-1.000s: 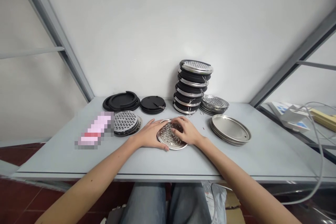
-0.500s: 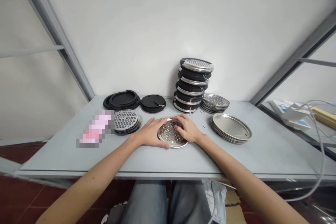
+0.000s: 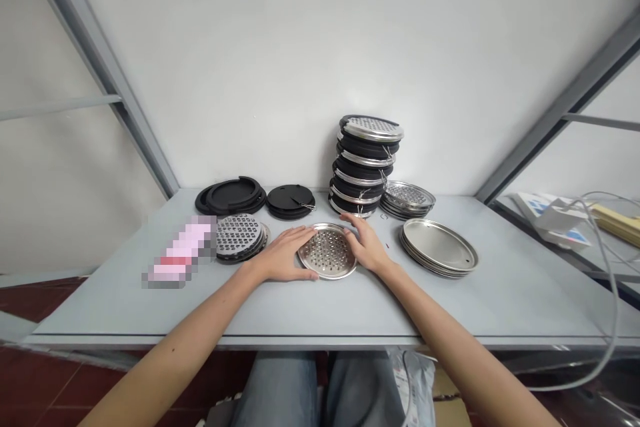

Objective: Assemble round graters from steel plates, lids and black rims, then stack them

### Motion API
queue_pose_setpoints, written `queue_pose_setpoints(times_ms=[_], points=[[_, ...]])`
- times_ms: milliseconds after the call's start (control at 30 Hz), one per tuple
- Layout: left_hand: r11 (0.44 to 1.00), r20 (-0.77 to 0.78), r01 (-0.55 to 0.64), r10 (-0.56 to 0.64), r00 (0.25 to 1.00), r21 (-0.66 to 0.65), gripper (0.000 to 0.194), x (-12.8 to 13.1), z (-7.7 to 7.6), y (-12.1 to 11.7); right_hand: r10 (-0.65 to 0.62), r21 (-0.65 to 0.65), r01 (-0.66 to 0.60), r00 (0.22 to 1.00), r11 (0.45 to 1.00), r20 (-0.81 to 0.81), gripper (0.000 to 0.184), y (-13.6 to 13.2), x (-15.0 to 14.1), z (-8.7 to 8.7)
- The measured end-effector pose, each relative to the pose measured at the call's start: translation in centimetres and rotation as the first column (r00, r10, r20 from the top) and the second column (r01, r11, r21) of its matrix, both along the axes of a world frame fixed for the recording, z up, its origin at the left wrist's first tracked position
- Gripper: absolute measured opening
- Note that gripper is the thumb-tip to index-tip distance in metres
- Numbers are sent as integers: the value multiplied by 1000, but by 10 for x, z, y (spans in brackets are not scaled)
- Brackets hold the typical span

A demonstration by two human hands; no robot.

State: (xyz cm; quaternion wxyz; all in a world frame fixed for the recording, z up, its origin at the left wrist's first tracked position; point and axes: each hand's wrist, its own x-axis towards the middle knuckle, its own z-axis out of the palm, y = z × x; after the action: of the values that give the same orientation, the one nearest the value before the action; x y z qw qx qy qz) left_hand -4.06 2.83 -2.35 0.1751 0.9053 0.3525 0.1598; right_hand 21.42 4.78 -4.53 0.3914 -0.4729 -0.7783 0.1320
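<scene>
A round metal grater plate (image 3: pixel 329 252) with a raised rim and many holes lies flat on the table before me. Around its left edge rests my left hand (image 3: pixel 284 256), thumb and fingers spread wide along the rim. My right hand (image 3: pixel 367 245) is at the plate's right edge, its fingers stretched out and apart, the forefinger pointing beyond the far rim. Neither hand closes on the plate. To the left of my left hand is a stack of grey perforated discs (image 3: pixel 239 235). Right of my right hand stands a pile of plain metal lids (image 3: pixel 439 243).
Behind stands a tall stack of black-and-metal round grater sets (image 3: pixel 366 163) with wire clips. Beside it are more metal grater plates (image 3: pixel 409 196). Black rings (image 3: pixel 234 193) and black discs (image 3: pixel 291 198) lie at the back left. A white cable (image 3: pixel 613 307) hangs at right.
My right hand has moved off the middle of the grater plate to its right edge, and its fingers have straightened. My left hand stays at the left rim.
</scene>
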Motion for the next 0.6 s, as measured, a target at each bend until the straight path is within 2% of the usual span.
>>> queue_pose_setpoints(times_ms=[267, 333, 433, 600], points=[[993, 68, -89, 84, 994, 80, 78, -2, 1, -4, 14, -108, -2, 993, 994, 118, 45, 3, -1, -4], [992, 65, -83, 78, 995, 90, 81, 1, -1, -5, 46, -111, -29, 988, 993, 148, 52, 3, 0, -4], [994, 18, -96, 95, 995, 58, 97, 3, -5, -4, 126, -117, -105, 975, 988, 183, 60, 3, 0, -5], [992, 19, -120, 120, 993, 42, 100, 2, -7, 0, 142, -96, -128, 977, 987, 160, 54, 2, 0, -6]])
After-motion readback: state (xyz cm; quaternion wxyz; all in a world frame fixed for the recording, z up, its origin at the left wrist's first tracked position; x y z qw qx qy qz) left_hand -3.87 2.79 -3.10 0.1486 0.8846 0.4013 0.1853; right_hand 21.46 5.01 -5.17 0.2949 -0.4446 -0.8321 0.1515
